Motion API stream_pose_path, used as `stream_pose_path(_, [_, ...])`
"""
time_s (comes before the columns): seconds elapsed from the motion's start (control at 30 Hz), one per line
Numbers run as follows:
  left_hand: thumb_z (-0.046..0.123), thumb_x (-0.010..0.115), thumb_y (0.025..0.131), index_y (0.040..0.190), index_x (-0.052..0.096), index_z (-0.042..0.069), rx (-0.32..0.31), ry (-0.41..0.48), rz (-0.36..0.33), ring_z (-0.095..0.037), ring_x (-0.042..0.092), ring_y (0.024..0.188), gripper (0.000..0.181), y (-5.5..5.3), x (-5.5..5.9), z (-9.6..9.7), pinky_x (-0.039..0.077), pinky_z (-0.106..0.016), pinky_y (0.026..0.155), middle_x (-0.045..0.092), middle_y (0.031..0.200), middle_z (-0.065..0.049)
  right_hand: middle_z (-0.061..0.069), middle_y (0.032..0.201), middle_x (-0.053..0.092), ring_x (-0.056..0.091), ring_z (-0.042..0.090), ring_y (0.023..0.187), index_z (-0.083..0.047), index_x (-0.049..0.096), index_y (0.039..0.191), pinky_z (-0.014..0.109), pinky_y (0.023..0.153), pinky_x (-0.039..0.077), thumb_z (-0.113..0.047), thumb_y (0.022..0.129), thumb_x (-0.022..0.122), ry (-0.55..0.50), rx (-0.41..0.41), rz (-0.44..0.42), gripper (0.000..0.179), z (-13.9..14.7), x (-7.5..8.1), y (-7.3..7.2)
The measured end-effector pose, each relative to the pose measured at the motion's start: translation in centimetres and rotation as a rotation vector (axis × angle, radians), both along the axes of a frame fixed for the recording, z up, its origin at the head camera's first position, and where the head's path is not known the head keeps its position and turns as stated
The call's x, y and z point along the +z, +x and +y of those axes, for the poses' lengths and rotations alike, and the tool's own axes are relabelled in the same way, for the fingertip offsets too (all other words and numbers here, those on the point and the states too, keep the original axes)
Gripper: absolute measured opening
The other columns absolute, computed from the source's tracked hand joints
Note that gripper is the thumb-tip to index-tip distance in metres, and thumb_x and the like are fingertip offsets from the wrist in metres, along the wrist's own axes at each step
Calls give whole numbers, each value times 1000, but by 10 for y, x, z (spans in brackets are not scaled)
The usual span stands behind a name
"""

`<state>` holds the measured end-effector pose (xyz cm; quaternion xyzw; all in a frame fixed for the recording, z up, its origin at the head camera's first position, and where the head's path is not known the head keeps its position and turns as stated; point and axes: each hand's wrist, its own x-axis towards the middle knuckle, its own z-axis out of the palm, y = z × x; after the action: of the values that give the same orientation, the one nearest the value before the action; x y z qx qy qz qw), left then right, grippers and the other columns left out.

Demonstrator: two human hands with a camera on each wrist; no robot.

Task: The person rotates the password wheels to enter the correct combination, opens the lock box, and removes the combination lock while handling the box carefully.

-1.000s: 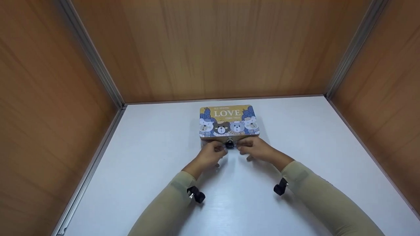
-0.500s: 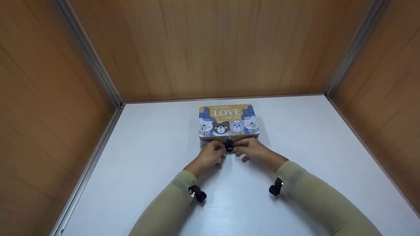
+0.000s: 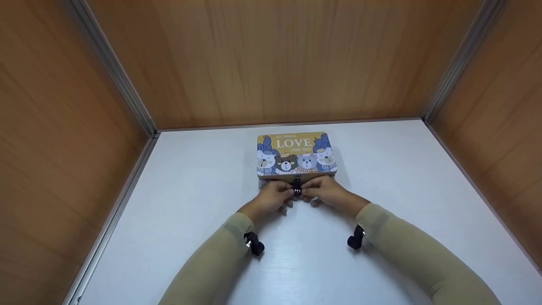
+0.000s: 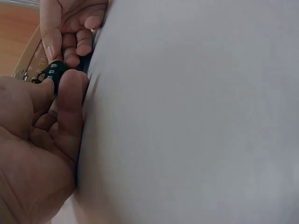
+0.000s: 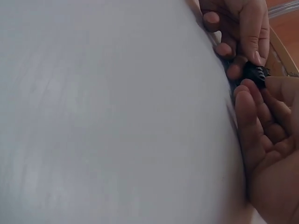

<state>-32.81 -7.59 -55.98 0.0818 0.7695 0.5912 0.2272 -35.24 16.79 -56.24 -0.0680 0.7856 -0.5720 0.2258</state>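
On a white desk [image 3: 296,267], a bear-printed tin box [image 3: 295,155] reads "LOVE" with smaller "COME TRUE" beneath, and a person's left grip [image 3: 271,198] and right grip [image 3: 329,193], angled inward from either side, pinch the black combination padlock [image 3: 297,191] at its front.

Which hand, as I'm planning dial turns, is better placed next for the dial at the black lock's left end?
Probably the left hand: its thumb is at that end of the black lock, while the right hand holds the opposite end.
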Motion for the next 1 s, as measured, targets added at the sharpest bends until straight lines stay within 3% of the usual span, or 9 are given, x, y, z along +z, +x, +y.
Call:
stream_pose_path(0.3, [22, 67, 116, 126, 78, 9, -14, -12, 2, -17, 71, 80, 20, -3, -4, -6, 63, -28, 67, 77, 98, -8, 12, 109, 87, 79, 13, 82, 2, 80, 127, 26, 69, 65, -13, 102, 83, -28, -17, -1, 29, 1, -4, 0])
stream_pose_path(0.53, [19, 67, 116, 123, 79, 6, -11, -15, 2, -15, 72, 79, 19, -5, -6, -1, 60, -26, 66, 77, 94, -5, 8, 111, 85, 73, 11, 73, 2, 82, 126, 24, 67, 63, -14, 98, 88, -11, -34, 10, 33, 2, -6, 0])
stream_pose_path(0.67, [18, 65, 116, 123, 79, 4, -31, -4, -10, -15, 75, 80, 21, -3, -4, -2, 62, -27, 68, 81, 103, -8, 9, 110, 85, 72, 11, 70, 2, 83, 123, 24, 65, 63, -13, 96, 88, -16, -52, 31, 32, 0, -8, 1])
stream_pose_path(1.0, [20, 66, 115, 123, 79, 2, -46, 43, -18, -16, 76, 78, 23, 0, -4, -3, 63, -28, 67, 82, 106, -11, 10, 106, 87, 76, 12, 73, 3, 82, 125, 24, 66, 64, -14, 98, 85, -34, -54, 33, 32, 1, -10, 0])
